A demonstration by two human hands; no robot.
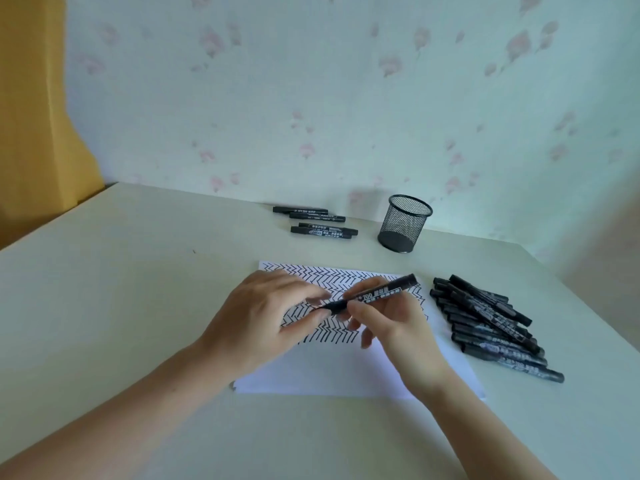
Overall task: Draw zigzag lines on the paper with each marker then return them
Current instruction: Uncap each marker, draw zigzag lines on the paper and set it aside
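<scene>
Two hands over the sheet. The right hand (391, 320) holds a black marker (372, 294) by its barrel, fingers and thumb curled round it, the far end raised toward the upper right so that the near end points to the left hand (266, 317). The left hand pinches that near end between thumb and fingertips; motion blur there leaves it unclear whether the cap is coming off or going on. Holding the marker across both hands, above the page, lets one hand steady the barrel while the other works the cap.

The paper (346, 372) lies flat on the table (138, 271) directly before the person, its upper part filled with rows of zigzag lines (332, 273) and its lower part blank, which suggests the task is well under way.

A pile of markers (491, 323) rests just right of the sheet, within the right hand's reach. Four markers (318, 221) lie apart near the wall, beside a mesh pen cup (403, 223) that stands upright and appears to hold nothing.
</scene>
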